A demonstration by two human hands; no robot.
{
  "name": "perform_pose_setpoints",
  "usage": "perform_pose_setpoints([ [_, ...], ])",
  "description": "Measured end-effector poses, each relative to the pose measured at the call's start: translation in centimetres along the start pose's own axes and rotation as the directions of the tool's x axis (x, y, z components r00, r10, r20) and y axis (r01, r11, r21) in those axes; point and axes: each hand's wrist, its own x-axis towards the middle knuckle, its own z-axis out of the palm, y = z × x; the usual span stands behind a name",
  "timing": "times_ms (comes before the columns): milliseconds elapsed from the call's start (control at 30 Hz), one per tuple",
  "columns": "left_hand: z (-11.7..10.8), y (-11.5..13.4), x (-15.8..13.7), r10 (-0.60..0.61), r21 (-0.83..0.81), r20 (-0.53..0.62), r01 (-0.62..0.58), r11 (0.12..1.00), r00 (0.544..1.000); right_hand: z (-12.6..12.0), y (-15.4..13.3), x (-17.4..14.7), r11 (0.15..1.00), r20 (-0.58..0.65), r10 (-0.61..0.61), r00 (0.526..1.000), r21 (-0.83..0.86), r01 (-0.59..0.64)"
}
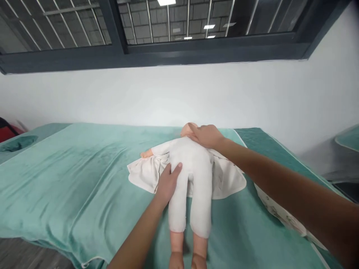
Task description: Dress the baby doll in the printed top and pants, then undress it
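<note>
A baby doll (183,157) in a white bodysuit lies on a teal cloth, its bare feet towards me. Beneath it a white garment (230,183) spreads out on both sides. My left hand (168,183) grips the doll at its hip, thumb on top and the other fingers hidden at its side. At the doll's neck, my right hand (206,135) is closed over the shoulder and collar, covering part of the head. One doll arm sticks out to the left; the other is hidden behind my forearm.
The teal cloth (70,168) covers a wide bed or table against a white wall (140,97). A patterned cloth item (277,209) lies at the right, partly under my forearm. A red and black object (8,130) stands at the far left. Above is a barred window (168,22).
</note>
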Motion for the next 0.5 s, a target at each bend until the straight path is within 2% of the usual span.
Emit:
perform_pose_setpoints([
  [67, 0.2, -0.7, 1.0, 0.096, 0.144, -0.08, -0.083, 0.986, 0.992, -0.4, -2.3, 0.7, 0.984, -0.101, -0.167, 0.981, -0.077, 0.16],
  [100, 0.3, -1.1, 1.5, 0.131, 0.198, -0.119, -0.106, 0.974, 0.984, -0.3, -3.8, 1.2, 0.97, -0.113, -0.237, 0.965, -0.077, 0.229],
  [200, 0.4, -2.0, 2.8, 0.2, 0.315, -0.189, -0.134, 0.94, 0.961, 1.3, -8.7, 2.8, 0.93, -0.035, -0.368, 0.929, -0.031, 0.367],
  [267, 0.2, -2.5, 3.5, 0.231, 0.368, -0.203, -0.144, 0.919, 0.951, 2.8, -11.2, 4.0, 0.926, 0.064, -0.377, 0.924, 0.002, 0.378],
  [333, -0.1, -2.8, 4.2, 0.249, 0.407, -0.212, -0.146, 0.902, 0.945, 4.1, -12.6, 5.2, 0.933, 0.135, -0.358, 0.924, 0.028, 0.358],
  [500, -0.6, -3.0, 5.7, 0.282, 0.542, -0.175, -0.147, 0.827, 0.943, 4.7, -11.9, 6.4, 0.945, 0.157, -0.325, 0.933, 0.09, 0.314],
])
